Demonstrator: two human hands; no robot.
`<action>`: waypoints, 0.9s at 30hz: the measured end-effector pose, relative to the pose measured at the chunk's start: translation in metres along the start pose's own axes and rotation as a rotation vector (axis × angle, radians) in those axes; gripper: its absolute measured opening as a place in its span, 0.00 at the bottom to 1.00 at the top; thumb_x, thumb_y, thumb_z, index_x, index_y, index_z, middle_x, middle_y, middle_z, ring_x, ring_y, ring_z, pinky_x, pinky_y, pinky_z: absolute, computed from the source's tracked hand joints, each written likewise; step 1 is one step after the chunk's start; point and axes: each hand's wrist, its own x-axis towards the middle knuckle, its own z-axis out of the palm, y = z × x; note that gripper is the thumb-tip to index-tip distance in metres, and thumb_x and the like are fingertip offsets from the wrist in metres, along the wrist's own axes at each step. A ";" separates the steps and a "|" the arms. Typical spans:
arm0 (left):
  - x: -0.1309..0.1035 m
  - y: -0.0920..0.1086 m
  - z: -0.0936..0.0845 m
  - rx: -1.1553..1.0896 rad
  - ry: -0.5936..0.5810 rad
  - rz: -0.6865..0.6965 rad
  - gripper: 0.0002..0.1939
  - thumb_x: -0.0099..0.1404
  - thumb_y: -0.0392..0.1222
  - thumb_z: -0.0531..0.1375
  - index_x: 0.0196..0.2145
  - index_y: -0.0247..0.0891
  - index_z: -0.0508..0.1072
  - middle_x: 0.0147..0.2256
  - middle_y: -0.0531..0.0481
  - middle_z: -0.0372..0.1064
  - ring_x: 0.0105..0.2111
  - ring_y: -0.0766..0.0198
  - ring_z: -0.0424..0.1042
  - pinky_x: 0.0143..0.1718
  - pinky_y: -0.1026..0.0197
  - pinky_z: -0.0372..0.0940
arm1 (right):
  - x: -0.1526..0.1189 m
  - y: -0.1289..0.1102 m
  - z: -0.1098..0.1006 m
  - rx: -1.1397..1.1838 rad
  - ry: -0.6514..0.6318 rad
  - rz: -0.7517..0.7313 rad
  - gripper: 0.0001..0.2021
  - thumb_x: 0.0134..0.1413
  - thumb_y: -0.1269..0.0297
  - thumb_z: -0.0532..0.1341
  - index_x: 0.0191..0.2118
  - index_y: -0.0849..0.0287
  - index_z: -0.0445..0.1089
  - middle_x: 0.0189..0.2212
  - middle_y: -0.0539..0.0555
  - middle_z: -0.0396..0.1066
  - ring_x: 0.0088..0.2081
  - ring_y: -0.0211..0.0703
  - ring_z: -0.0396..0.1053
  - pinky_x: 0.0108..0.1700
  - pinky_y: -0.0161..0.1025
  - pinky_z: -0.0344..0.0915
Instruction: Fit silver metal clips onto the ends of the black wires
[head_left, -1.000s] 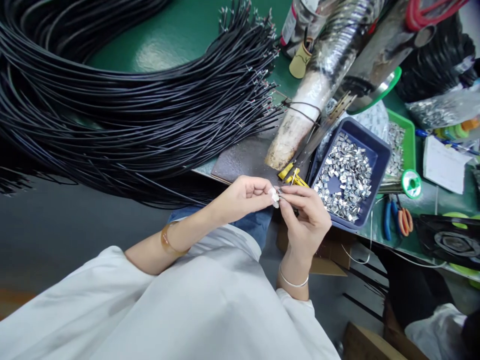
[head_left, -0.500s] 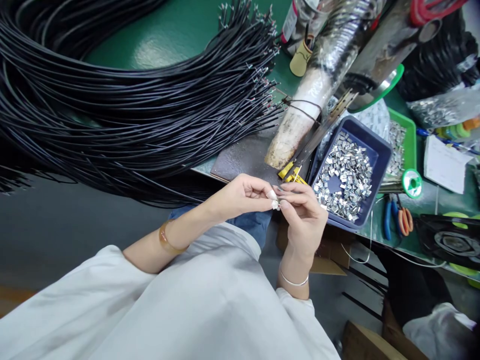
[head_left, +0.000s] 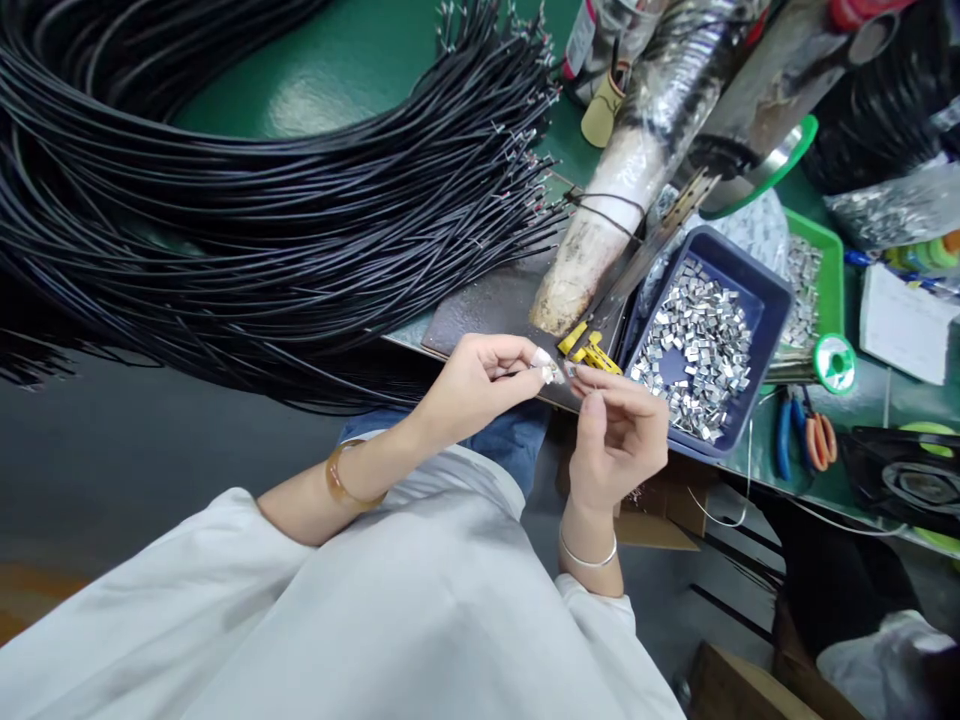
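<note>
My left hand (head_left: 487,385) is closed in a pinch, with a white covering on one fingertip. A small shiny whitish piece (head_left: 553,373) shows at its fingertips; its kind is too small to tell. Something dark runs inside the left grip. Just to the right, my right hand (head_left: 619,440) has its fingers curled and its thumb close to them; a tiny thing may sit at the tips. Beside this hand stands a dark blue tray (head_left: 769,290) with many small bent metal clips (head_left: 705,350). The yellow-handled tool (head_left: 592,350) lies just beyond both hands.
A thick bundle of black cables (head_left: 300,230) covers the left of the green table (head_left: 315,90). A wrapped tube (head_left: 600,220) slants behind the hands. To the right are a green tray (head_left: 832,280), blue-orange pliers (head_left: 802,435) and a white pad (head_left: 904,325). Below stands a cardboard box (head_left: 664,515).
My hands were together at the fingertips and are now apart. The right hand has shifted slightly right and down, the left slightly up.
</note>
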 end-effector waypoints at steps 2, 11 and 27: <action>0.001 0.000 0.000 0.009 0.017 0.015 0.05 0.55 0.37 0.64 0.25 0.33 0.75 0.23 0.53 0.65 0.25 0.70 0.61 0.27 0.67 0.57 | 0.001 0.001 0.001 -0.051 -0.021 -0.028 0.07 0.59 0.74 0.63 0.40 0.56 0.70 0.40 0.52 0.79 0.42 0.42 0.79 0.43 0.43 0.79; 0.006 0.002 0.004 0.010 0.050 0.051 0.05 0.54 0.36 0.63 0.23 0.32 0.75 0.22 0.53 0.68 0.24 0.71 0.64 0.27 0.67 0.61 | 0.004 0.003 -0.001 -0.342 -0.044 -0.294 0.11 0.53 0.77 0.67 0.38 0.56 0.70 0.41 0.52 0.81 0.40 0.39 0.80 0.44 0.37 0.77; 0.008 0.003 0.008 0.090 0.126 0.142 0.05 0.54 0.36 0.62 0.22 0.34 0.75 0.19 0.54 0.64 0.21 0.71 0.60 0.22 0.68 0.57 | 0.008 0.000 0.003 -0.336 -0.011 -0.297 0.11 0.52 0.80 0.67 0.38 0.58 0.72 0.45 0.55 0.79 0.44 0.41 0.79 0.45 0.38 0.81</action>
